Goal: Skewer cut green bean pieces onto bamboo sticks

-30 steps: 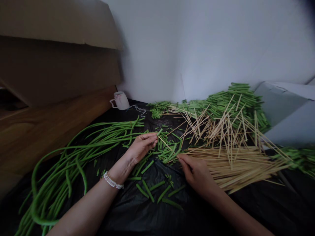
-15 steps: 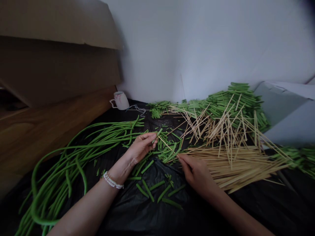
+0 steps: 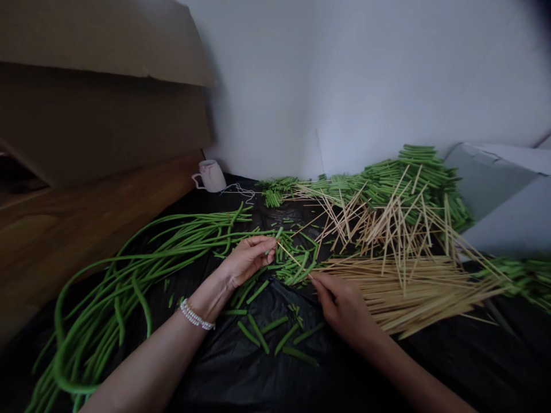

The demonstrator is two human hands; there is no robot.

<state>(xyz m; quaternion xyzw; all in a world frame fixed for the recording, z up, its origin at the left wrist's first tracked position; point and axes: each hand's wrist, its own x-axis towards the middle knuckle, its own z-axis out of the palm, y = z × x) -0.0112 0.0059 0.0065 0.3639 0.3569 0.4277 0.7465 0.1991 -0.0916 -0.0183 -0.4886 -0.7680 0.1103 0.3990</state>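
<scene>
Left hand [image 3: 249,256]: pinching cylindrical green bean piece [image 3: 279,233] | right hand [image 3: 344,298]: clamped on thin wooden stick [image 3: 294,259]

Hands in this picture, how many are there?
2: the left hand near the middle, holding a green bean piece; the right hand beside the stick pile, gripping a thin stick.

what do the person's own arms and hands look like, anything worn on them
The left hand and right hand are both ungloved, and no sleeves are in view. On the left side is a bracelet of small, round, whitish, pearl-like beads, in what looks like at least two rows. No bracelet or watch shows on the right side.
</scene>
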